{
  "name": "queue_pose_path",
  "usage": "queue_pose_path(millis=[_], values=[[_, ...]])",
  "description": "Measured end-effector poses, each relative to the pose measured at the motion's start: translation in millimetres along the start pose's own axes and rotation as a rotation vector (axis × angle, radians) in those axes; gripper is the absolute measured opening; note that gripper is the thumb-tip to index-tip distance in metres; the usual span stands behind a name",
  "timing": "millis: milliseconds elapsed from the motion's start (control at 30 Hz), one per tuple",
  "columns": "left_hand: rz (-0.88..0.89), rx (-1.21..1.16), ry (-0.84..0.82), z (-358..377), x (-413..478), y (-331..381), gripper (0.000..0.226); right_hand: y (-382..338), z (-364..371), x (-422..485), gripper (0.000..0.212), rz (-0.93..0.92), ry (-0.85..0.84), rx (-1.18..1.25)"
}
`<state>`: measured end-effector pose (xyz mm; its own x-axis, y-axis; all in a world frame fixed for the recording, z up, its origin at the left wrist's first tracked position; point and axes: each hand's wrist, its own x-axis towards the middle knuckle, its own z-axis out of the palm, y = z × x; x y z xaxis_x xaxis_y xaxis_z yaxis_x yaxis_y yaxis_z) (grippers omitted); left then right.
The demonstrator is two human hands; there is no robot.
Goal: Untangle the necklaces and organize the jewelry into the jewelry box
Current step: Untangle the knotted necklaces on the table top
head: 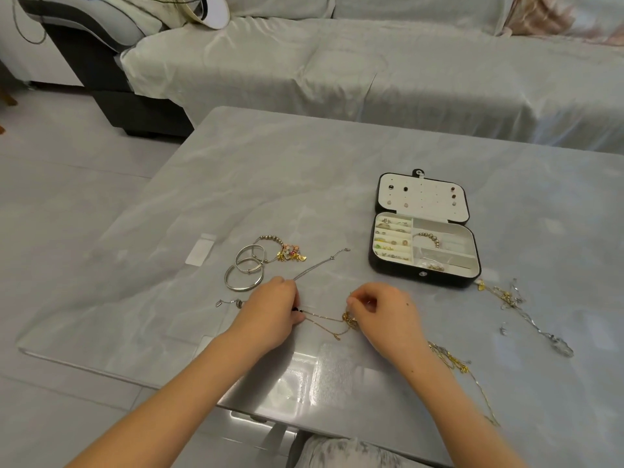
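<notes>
Pinching a thin gold chain [324,318] stretched between left hand [273,309] and right hand [381,312], fingers curled tight on it, likely to ease a knot apart, with the open jewelry box [422,276] beyond the right hand, bangles [243,288] beyond the left.

A glossy grey marble-patterned counter [304,170] carries an open black jewelry box with cream lining [398,272] toward the right. Left of it lie three plain silver bangles [248,263], touching a beaded bracelet with coloured charms [290,253]. A long silver chain [320,265] and a thin gold chain [329,319] lie near the front edge. A tangle of gold and silver chains [506,298] lies right of the box, and a small clear plastic bag [201,253] lies at the left.
</notes>
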<state>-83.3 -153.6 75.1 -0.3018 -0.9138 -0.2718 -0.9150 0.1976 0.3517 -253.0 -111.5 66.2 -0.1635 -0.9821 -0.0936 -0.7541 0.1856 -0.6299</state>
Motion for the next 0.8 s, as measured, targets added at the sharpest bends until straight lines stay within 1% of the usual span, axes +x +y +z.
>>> queue_pose_path(millis=[100, 200, 267, 333, 400, 433, 467, 500, 567, 600, 700, 800], values=[[0.010, 0.001, -0.005, 1, 1, 3, 0.016, -1, 0, -2, 0.014, -0.021, 0.021, 0.015], [0.016, -0.042, -0.007, 1, 0, 3, 0.015, -4, 1, -4, 0.013, -0.085, 0.039, 0.041], [0.016, -0.101, -0.028, -4, -3, 4, 0.014, -6, 3, -5, 0.022, -0.131, 0.007, 0.082], [0.047, -0.158, -0.044, -15, -6, 6, 0.005, -11, 5, -5, 0.039, -0.149, -0.091, 0.237], [0.092, -0.280, -0.072, -32, -11, 10, 0.011, -21, 3, -7, 0.051, -0.159, -0.266, 0.517], [0.106, -0.380, -0.097, -42, -14, 12, 0.015, -25, 2, -7, 0.052, -0.167, -0.359, 0.662], [0.112, -0.480, -0.121, -53, -18, 15, 0.016, -28, 1, -8, 0.047, -0.174, -0.438, 0.767], [0.113, -0.566, -0.140, -63, -22, 17, 0.014, -31, -1, -8, 0.038, -0.181, -0.489, 0.818], [0.105, -0.723, -0.150, -81, -28, 17, 0.010, -32, -7, -9, 0.018, -0.182, -0.509, 0.796], [0.093, -0.804, -0.144, -88, -31, 15, 0.009, -28, -10, -9, 0.013, -0.168, -0.501, 0.776], [0.025, -0.984, -0.067, -102, -38, 3, 0.009, -14, -24, -8, 0.010, -0.121, -0.513, 0.722], [-0.073, -1.064, 0.040, -103, -42, -15, 0.011, -2, -41, -6, 0.014, -0.064, -0.545, 0.644]])
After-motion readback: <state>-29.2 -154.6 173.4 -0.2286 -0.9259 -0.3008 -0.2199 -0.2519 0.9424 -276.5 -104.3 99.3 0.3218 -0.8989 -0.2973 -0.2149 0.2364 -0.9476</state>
